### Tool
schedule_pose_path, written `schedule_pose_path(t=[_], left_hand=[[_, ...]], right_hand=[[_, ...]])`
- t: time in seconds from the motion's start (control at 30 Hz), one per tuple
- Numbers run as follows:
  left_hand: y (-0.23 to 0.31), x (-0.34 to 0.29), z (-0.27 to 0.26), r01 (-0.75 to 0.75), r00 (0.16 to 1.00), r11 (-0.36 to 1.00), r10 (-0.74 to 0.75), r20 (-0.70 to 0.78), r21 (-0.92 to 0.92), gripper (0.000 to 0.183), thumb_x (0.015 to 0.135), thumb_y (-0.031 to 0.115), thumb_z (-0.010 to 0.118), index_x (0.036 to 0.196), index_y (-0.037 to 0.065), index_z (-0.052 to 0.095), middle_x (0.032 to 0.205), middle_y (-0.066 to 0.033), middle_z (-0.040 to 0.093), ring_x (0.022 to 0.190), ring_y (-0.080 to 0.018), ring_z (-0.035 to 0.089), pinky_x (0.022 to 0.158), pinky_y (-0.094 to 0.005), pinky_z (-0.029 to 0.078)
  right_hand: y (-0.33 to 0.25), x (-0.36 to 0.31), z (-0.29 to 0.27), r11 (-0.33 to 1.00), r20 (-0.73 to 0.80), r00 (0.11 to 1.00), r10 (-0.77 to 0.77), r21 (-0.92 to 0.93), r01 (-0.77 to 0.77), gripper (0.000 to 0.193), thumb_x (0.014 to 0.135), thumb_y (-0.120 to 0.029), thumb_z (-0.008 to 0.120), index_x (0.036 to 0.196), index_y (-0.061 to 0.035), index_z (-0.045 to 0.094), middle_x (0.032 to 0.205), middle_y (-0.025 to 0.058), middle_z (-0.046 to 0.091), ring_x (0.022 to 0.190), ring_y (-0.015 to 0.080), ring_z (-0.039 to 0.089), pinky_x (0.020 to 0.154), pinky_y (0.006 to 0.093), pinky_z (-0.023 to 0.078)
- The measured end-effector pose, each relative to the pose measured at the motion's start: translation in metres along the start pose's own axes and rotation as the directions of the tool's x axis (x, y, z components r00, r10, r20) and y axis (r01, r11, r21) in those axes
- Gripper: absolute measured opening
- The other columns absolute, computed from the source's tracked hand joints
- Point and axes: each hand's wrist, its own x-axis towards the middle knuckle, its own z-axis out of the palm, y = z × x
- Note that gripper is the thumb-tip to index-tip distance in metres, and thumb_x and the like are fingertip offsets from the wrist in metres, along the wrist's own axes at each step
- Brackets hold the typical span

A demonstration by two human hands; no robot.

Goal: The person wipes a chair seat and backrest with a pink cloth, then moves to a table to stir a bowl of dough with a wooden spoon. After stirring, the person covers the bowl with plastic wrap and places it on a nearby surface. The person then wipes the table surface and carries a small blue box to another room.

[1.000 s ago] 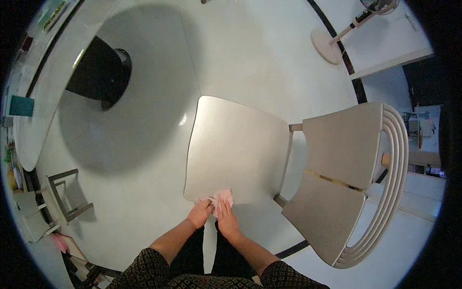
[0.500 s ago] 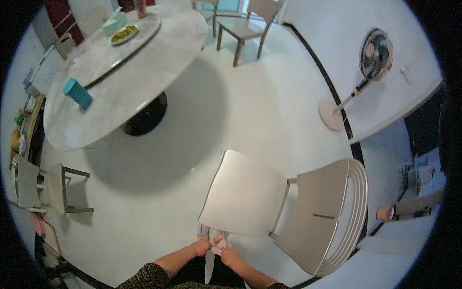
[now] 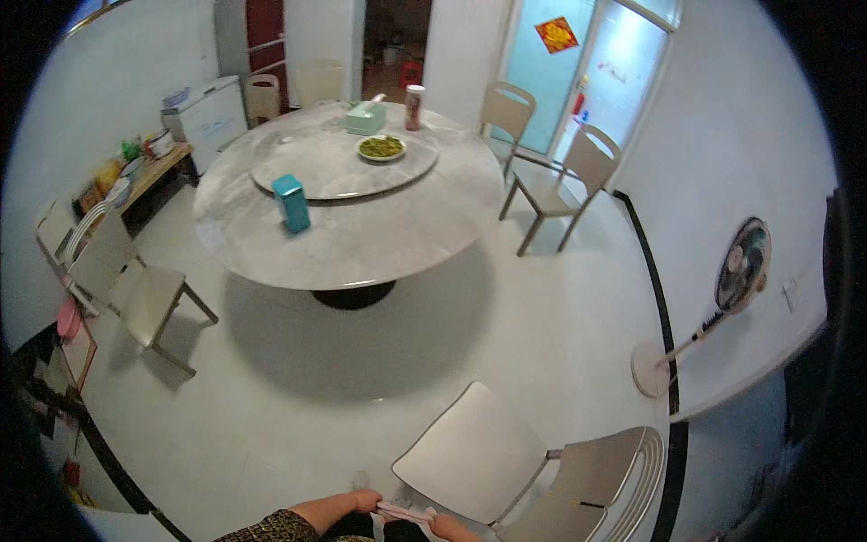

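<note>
Low in the head view, a pale pink cloth (image 3: 404,512) is stretched in a narrow band between my two hands. My left hand (image 3: 365,500) is closed on one end of it. At the other end my right hand (image 3: 442,524) grips the cloth, partly cut off by the lower edge. Just beyond and to the right of my hands stands a beige chair (image 3: 483,452), its seat toward the room and its slotted back on the right. The finer details of the cloth are too small to make out.
A round marbled table (image 3: 361,248) fills the middle distance, with a turntable, a teal canister (image 3: 291,205), a plate of green food (image 3: 380,148) and a tissue box (image 3: 366,118). Chairs stand left (image 3: 149,298) and far right (image 3: 551,194). A standing fan (image 3: 743,271) is by the right wall.
The view has tilted up, showing more of the far room. The pink cloth was bunched between my hands, with a pale strip hanging below; now it is drawn out in a band.
</note>
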Motion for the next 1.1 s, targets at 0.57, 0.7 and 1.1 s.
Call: schedule_pose_path(t=[0.57, 0.7, 1.1], left_hand=[[-0.167, -0.04, 0.091, -0.044, 0.902, 0.925, -0.125, -0.412, -0.377, 0.023, 0.074, 0.024, 0.05, 0.087, 0.007, 0.059, 0.082, -0.0167, 0.059, 0.078, -0.0329, 0.055, 0.07, -0.0414, 0.043], [-0.249, -0.083, 0.138, -0.024, 0.796, 0.882, -0.268, -0.543, -0.471, 0.022, 0.074, 0.024, 0.05, 0.085, 0.007, 0.059, 0.077, -0.0142, 0.059, 0.072, -0.0304, 0.055, 0.065, -0.0402, 0.043], [-0.294, -0.33, 0.142, -0.299, 0.666, 0.045, -0.705, -0.242, -0.953, 0.018, 0.074, 0.014, 0.058, 0.09, 0.005, 0.056, 0.067, -0.0029, 0.055, 0.053, -0.0117, 0.047, 0.046, -0.0266, 0.039]], right_hand=[[-0.19, 0.049, -0.035, 0.951, 0.218, 0.97, -0.109, -0.262, 0.166, 0.049, 0.081, -0.047, 0.041, 0.099, -0.004, 0.055, 0.091, 0.0197, 0.058, 0.087, 0.0341, 0.055, 0.076, 0.0409, 0.042], [-0.29, 0.077, -0.01, 0.871, 0.343, 0.923, -0.174, -0.384, 0.307, 0.051, 0.08, -0.05, 0.042, 0.099, -0.0041, 0.055, 0.092, 0.0191, 0.059, 0.087, 0.0336, 0.055, 0.077, 0.0402, 0.042], [-0.481, 0.177, 0.077, 0.561, 0.53, 0.804, -0.269, -0.592, 0.579, 0.058, 0.079, -0.056, 0.043, 0.101, -0.0041, 0.055, 0.093, 0.0168, 0.059, 0.089, 0.0315, 0.054, 0.078, 0.0386, 0.041]])
